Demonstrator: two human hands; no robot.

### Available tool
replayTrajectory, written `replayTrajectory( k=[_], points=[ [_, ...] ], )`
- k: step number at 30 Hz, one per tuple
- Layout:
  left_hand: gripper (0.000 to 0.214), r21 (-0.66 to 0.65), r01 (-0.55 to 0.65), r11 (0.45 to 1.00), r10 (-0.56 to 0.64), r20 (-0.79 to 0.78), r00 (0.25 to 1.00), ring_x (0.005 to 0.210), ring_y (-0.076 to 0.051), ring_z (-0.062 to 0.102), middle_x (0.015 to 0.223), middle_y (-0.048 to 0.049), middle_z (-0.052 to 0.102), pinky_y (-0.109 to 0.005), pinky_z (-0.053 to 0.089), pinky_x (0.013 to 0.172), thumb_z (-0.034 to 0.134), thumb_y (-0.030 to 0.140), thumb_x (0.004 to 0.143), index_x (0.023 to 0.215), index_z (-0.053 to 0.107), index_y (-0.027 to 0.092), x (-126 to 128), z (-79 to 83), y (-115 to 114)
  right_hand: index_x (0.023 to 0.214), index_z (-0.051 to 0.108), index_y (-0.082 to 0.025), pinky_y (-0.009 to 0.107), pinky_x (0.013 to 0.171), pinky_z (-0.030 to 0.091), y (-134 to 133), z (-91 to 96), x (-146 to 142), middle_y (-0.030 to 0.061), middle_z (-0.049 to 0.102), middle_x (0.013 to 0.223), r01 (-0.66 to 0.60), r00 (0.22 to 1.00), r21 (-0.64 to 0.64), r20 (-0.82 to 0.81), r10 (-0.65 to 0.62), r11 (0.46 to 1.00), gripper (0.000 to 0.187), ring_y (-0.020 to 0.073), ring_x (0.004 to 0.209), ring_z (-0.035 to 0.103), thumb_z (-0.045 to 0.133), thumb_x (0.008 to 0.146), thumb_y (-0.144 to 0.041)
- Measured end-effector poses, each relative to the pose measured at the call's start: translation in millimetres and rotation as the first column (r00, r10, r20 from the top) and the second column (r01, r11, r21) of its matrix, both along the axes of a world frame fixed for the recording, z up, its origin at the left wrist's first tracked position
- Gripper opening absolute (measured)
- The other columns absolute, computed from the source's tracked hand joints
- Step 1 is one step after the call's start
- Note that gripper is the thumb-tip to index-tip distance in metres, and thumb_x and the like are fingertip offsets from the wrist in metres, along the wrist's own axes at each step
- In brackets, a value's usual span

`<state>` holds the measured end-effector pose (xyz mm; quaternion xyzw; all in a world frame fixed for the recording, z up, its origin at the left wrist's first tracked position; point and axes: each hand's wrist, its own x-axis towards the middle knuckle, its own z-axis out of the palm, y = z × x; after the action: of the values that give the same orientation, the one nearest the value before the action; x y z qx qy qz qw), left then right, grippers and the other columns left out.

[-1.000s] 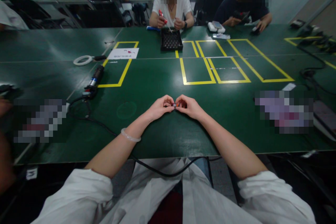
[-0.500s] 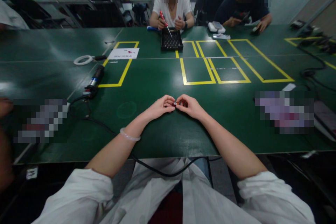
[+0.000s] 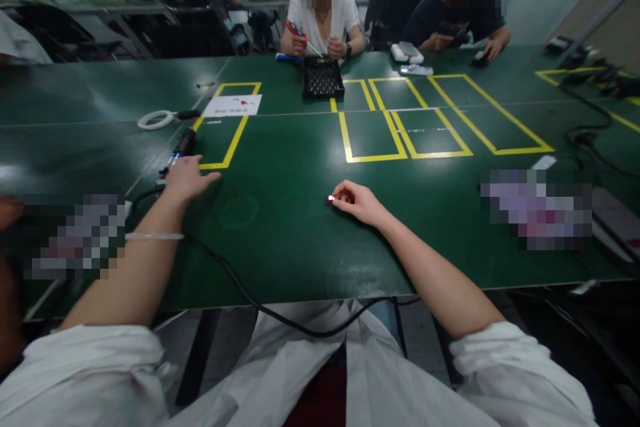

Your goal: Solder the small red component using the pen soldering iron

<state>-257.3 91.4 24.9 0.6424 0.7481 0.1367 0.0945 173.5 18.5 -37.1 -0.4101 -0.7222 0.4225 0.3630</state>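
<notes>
My left hand (image 3: pixel 186 177) is at a dark cylindrical tool (image 3: pixel 185 141) with a blue-and-silver band and a cable, on the left of the table. Its thumb sticks out to the right and the fingers are spread; whether they touch the tool I cannot tell. Near the table's middle, my right hand (image 3: pixel 361 201) pinches a small red piece (image 3: pixel 330 199) with a bright spot on it. Most of that piece is hidden by the fingers, so its kind does not show.
A black cable (image 3: pixel 235 280) runs along the table's near edge. Yellow tape frames (image 3: pixel 375 159), a white card (image 3: pixel 233 105) and a coiled white ring (image 3: pixel 155 120) lie beyond my hands. Across the table a person holds a red screwdriver (image 3: pixel 296 29) over a black tray (image 3: pixel 323 91).
My left hand has let go of the small red piece and swung left to the cylindrical tool. My right hand stays in place with the piece. The view has shifted slightly.
</notes>
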Motion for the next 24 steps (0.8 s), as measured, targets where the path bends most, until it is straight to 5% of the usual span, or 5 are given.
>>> replayTrajectory(
  k=[4,8,11,19,24],
  points=[
    [0.070,-0.098,-0.226,0.969,0.175,-0.372,0.911,0.125,-0.039,0.047,0.142,-0.0219,0.045,-0.048,0.042,0.101,0.062,0.056,0.083,0.131,0.046,0.007,-59,2.7,2,0.093,0.059,-0.018,0.025,0.062,0.040,0,-1.1,0,-0.0020,0.059,0.073,-0.001,1.000,0.001,0.015,0.001,1.000,0.021,0.0114,0.063,0.051,0.067,0.082,-0.035],
    [0.063,-0.277,-0.249,0.928,0.132,-0.381,0.915,0.097,-0.025,0.055,0.115,-0.0116,0.058,-0.030,0.045,0.084,0.062,0.052,0.085,0.131,0.050,0.011,-87,1.3,7,0.093,0.060,-0.018,0.026,0.062,0.040,-1,-2.9,-1,-0.0017,0.058,0.072,0.002,1.000,0.004,0.029,-0.002,1.000,0.021,0.0121,0.063,0.051,0.066,0.083,-0.035],
    [0.056,-0.272,-0.185,0.944,0.070,-0.384,0.921,0.083,-0.016,0.049,0.095,-0.0023,0.057,-0.020,0.040,0.076,0.069,0.044,0.084,0.128,0.054,0.015,-90,-0.2,10,0.094,0.060,-0.018,0.026,0.062,0.040,0,-4.0,-1,-0.0014,0.058,0.072,-0.007,1.000,0.003,0.025,0.007,1.000,0.022,0.0120,0.063,0.051,0.066,0.083,-0.035],
    [0.054,-0.196,-0.234,0.952,0.126,-0.444,0.887,0.084,-0.015,0.051,0.111,-0.0050,0.061,-0.023,0.042,0.079,0.062,0.048,0.090,0.133,0.055,0.016,-30,-2.8,-8,0.093,0.061,-0.018,0.025,0.062,0.041,0,-5.9,-3,-0.0016,0.059,0.072,0.009,1.000,0.011,0.015,-0.009,1.000,0.021,0.0114,0.063,0.051,0.066,0.082,-0.035],
    [0.063,-0.154,-0.105,0.982,0.040,-0.377,0.926,0.101,-0.027,0.058,0.128,-0.0152,0.058,-0.035,0.049,0.084,0.059,0.055,0.087,0.134,0.054,0.013,32,-4.4,-29,0.093,0.062,-0.017,0.025,0.061,0.041,1,-7.0,-2,-0.0020,0.059,0.071,0.012,1.000,-0.003,-0.017,-0.012,1.000,0.022,0.0111,0.062,0.051,0.067,0.081,-0.034]
  ],
)
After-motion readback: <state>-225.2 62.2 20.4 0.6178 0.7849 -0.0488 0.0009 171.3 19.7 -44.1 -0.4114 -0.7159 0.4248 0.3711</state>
